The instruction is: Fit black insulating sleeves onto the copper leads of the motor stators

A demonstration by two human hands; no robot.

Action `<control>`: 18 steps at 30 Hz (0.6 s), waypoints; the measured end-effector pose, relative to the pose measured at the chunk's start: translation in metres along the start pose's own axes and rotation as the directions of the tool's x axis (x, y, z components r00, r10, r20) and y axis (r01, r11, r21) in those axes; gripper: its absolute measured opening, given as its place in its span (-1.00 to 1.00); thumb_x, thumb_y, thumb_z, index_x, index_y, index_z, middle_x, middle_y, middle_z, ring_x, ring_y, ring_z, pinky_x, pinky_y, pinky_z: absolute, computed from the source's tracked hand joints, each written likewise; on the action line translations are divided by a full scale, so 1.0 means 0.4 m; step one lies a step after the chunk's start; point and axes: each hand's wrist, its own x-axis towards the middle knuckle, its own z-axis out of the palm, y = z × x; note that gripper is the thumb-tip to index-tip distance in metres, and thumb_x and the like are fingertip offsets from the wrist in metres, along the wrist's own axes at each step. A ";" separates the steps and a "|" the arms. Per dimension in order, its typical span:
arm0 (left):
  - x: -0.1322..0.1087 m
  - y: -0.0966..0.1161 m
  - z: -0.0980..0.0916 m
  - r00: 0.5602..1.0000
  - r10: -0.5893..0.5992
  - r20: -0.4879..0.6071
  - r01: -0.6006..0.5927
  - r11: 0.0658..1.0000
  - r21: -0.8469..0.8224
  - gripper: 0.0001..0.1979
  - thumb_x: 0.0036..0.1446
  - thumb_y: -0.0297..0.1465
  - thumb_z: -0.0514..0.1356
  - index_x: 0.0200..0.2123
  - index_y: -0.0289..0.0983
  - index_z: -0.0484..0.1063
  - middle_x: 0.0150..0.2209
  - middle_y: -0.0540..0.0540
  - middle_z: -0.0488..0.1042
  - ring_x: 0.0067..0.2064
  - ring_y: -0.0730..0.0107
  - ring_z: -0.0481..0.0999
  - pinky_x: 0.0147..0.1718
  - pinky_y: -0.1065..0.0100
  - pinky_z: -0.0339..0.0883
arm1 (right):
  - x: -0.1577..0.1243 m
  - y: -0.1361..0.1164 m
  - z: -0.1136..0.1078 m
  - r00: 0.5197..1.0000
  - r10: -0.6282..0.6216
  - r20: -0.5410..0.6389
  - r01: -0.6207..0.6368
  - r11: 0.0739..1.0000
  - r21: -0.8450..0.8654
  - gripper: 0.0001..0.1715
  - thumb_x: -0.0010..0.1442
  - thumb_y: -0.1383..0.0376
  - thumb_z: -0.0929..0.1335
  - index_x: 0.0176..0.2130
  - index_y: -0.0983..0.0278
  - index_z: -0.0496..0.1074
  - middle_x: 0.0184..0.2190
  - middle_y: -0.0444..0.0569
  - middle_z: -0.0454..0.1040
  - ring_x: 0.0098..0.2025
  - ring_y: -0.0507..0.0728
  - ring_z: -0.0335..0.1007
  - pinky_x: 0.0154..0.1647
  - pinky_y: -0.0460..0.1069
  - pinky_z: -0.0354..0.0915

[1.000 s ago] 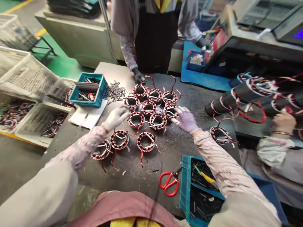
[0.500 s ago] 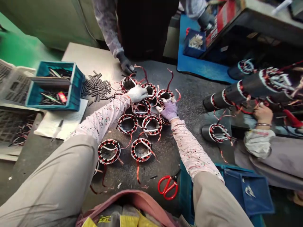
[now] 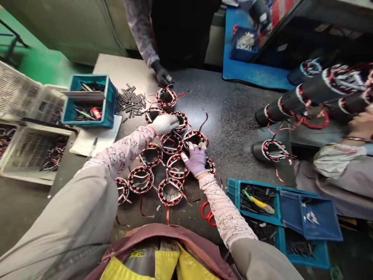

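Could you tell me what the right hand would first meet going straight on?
The right hand would probably meet the wound stator just ahead of its fingers, though depth is unclear.

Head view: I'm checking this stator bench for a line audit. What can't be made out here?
Head view:
- Wound stator: partly hidden by the right hand.
- Red scissors: mostly hidden by the right forearm.
- Seated co-worker's hand: cut off by the right edge.
- Blue tray's contents: blurred, too small to identify.

Light: bright, even, from above. Glare: pale patch on workbench (image 3: 233, 112). Glints: wire coil (image 3: 161, 193). Edges: stretched, bent. Blur: upper-right glove (image 3: 260, 13).
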 end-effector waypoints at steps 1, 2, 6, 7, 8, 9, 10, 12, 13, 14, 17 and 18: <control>0.009 -0.011 -0.017 0.995 -0.044 -0.089 0.040 0.998 -0.049 -0.54 0.34 -0.15 -0.03 -0.08 -0.33 0.54 -0.12 -0.20 0.56 -0.10 0.24 0.50 -0.04 0.29 0.31 | -0.021 -0.008 0.008 1.000 0.001 0.020 -0.001 1.000 0.005 -0.12 0.31 -0.03 0.24 0.41 0.40 0.14 0.32 0.28 0.22 0.41 0.55 -0.13 0.40 0.40 -0.12; 0.025 -0.026 -0.035 0.979 -0.107 -0.176 0.090 0.991 -0.103 -0.54 0.36 -0.18 -0.05 -0.06 -0.35 0.53 -0.10 -0.22 0.56 -0.09 0.25 0.50 -0.03 0.30 0.30 | -0.040 -0.016 0.016 0.999 0.004 0.040 -0.005 1.000 0.008 -0.11 0.30 -0.04 0.25 0.41 0.40 0.14 0.33 0.27 0.20 0.42 0.56 -0.14 0.40 0.40 -0.12; 0.114 -0.088 -0.084 0.949 -0.289 -0.128 0.268 0.950 -0.161 -0.63 0.31 -0.31 0.03 -0.12 -0.43 0.54 -0.21 -0.22 0.56 -0.11 0.25 0.50 -0.02 0.30 0.32 | -0.092 -0.030 0.035 0.998 0.000 0.058 -0.002 1.000 0.028 -0.07 0.27 -0.06 0.29 0.42 0.38 0.12 0.38 0.24 0.14 0.43 0.57 -0.17 0.39 0.38 -0.06; 0.131 -0.096 -0.089 0.952 -0.298 -0.072 0.286 0.948 -0.139 -0.67 0.26 -0.33 0.09 -0.16 -0.45 0.56 -0.26 -0.20 0.55 -0.11 0.24 0.50 -0.02 0.28 0.33 | -0.096 -0.028 0.037 0.999 -0.016 0.048 0.014 0.999 0.030 -0.08 0.27 -0.05 0.29 0.41 0.38 0.14 0.37 0.23 0.15 0.43 0.56 -0.17 0.39 0.37 -0.05; 0.142 -0.100 -0.091 0.955 -0.295 -0.029 0.290 0.950 -0.116 -0.69 0.23 -0.35 0.12 -0.18 -0.47 0.56 -0.29 -0.18 0.53 -0.10 0.22 0.51 -0.01 0.27 0.34 | -0.096 -0.025 0.038 0.999 -0.034 0.038 0.033 0.999 0.028 -0.10 0.27 -0.03 0.30 0.40 0.38 0.15 0.37 0.23 0.16 0.43 0.55 -0.17 0.39 0.36 -0.03; 0.145 -0.098 -0.091 0.958 -0.286 -0.002 0.285 0.954 -0.095 -0.70 0.21 -0.36 0.14 -0.19 -0.49 0.57 -0.31 -0.16 0.52 -0.08 0.20 0.52 0.01 0.25 0.34 | -0.095 -0.019 0.039 0.998 -0.052 0.031 0.052 0.998 0.025 -0.12 0.27 -0.01 0.30 0.39 0.39 0.17 0.36 0.22 0.17 0.43 0.54 -0.16 0.39 0.35 -0.03; 0.140 -0.092 -0.091 0.961 -0.276 0.017 0.276 0.958 -0.071 -0.70 0.20 -0.37 0.15 -0.18 -0.49 0.57 -0.30 -0.15 0.52 -0.06 0.18 0.53 0.03 0.23 0.34 | -0.095 -0.013 0.039 0.997 -0.072 0.030 0.071 0.997 0.023 -0.14 0.27 0.02 0.30 0.39 0.41 0.18 0.36 0.22 0.17 0.43 0.53 -0.17 0.40 0.35 -0.05; 0.112 -0.071 -0.090 0.966 -0.246 0.072 0.247 0.969 -0.006 -0.69 0.21 -0.38 0.13 -0.13 -0.48 0.57 -0.23 -0.16 0.55 -0.01 0.16 0.54 0.06 0.21 0.34 | -0.101 0.003 0.037 0.993 -0.110 0.043 0.109 0.994 0.023 -0.16 0.27 0.08 0.30 0.38 0.44 0.17 0.38 0.23 0.14 0.43 0.52 -0.17 0.42 0.36 -0.10; 0.094 -0.060 -0.091 0.967 -0.233 0.103 0.232 0.972 0.022 -0.68 0.22 -0.38 0.13 -0.11 -0.46 0.57 -0.19 -0.18 0.57 0.01 0.15 0.54 0.07 0.22 0.34 | -0.108 0.012 0.034 0.991 -0.125 0.047 0.124 0.992 0.022 -0.17 0.27 0.10 0.30 0.38 0.45 0.17 0.39 0.24 0.12 0.43 0.51 -0.17 0.42 0.37 -0.11; 0.073 -0.051 -0.092 0.966 -0.222 0.130 0.218 0.975 0.039 -0.68 0.24 -0.37 0.11 -0.11 -0.46 0.56 -0.14 -0.20 0.58 0.03 0.16 0.54 0.06 0.23 0.34 | -0.115 0.022 0.029 0.989 -0.139 0.045 0.138 0.990 0.019 -0.18 0.26 0.12 0.30 0.38 0.45 0.16 0.39 0.25 0.11 0.43 0.51 -0.16 0.41 0.37 -0.10; -0.002 -0.049 -0.105 0.968 -0.173 0.182 0.170 0.985 0.029 -0.52 0.31 -0.34 -0.09 -0.16 -0.58 0.53 -0.04 -0.20 0.54 0.08 0.24 0.52 0.02 0.35 0.30 | -0.122 0.052 -0.014 0.986 -0.168 0.008 0.168 0.986 -0.001 -0.28 0.29 0.11 0.26 0.32 0.40 0.25 0.33 0.27 0.21 0.36 0.48 0.03 0.30 0.34 0.10; -0.039 -0.055 -0.115 0.972 -0.148 0.184 0.147 0.989 0.022 -0.50 0.31 -0.34 -0.11 -0.17 -0.60 0.52 -0.02 -0.21 0.53 0.10 0.24 0.51 0.04 0.35 0.28 | -0.110 0.059 -0.038 0.983 -0.185 -0.013 0.185 0.983 -0.001 -0.33 0.32 0.10 0.23 0.29 0.39 0.29 0.30 0.28 0.26 0.31 0.46 0.13 0.26 0.33 0.15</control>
